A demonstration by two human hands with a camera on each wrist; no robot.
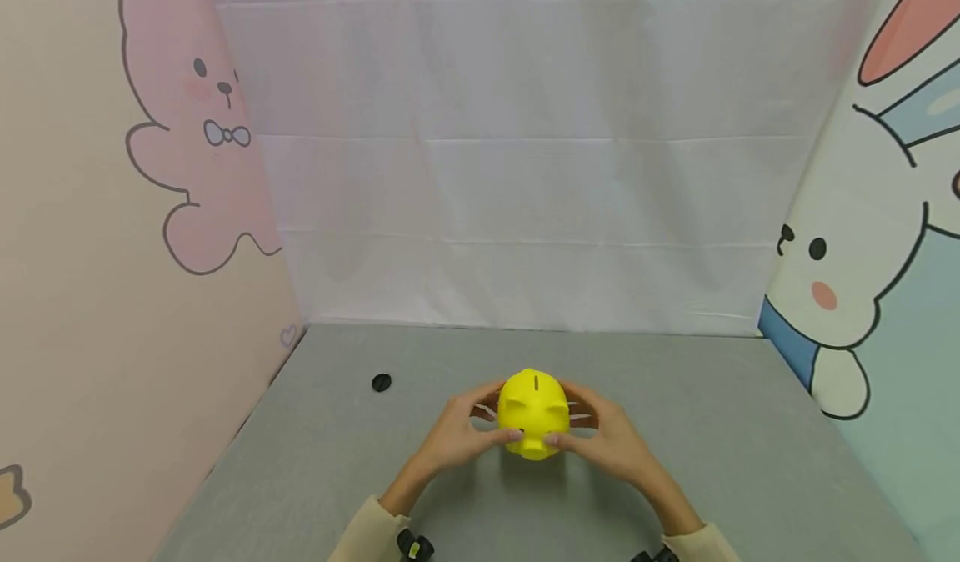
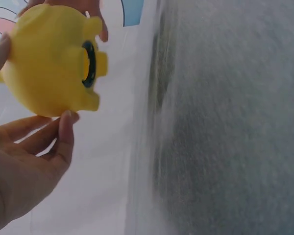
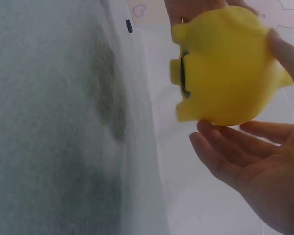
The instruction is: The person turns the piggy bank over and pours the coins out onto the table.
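Note:
A yellow piggy bank (image 1: 534, 408) is held up between both hands, with its shadow on the grey tabletop below. Its coin slot faces up and its snout points toward me. My left hand (image 1: 459, 430) grips one side, thumb at the face and fingertips behind and beneath. On the other side, my right hand (image 1: 613, 439) holds it the same way. The left wrist view shows stubby feet and a dark-edged round opening (image 2: 89, 64) on the underside. Left of the hands, a small round black plug (image 1: 382, 382) lies on the table, apart from them.
The grey table (image 1: 300, 479) meets a hanging white cloth (image 1: 525, 187) at the back. Walls with cartoon animals stand on both sides, a pink bear (image 1: 198, 128) at left and a white rabbit (image 1: 847, 278) at right.

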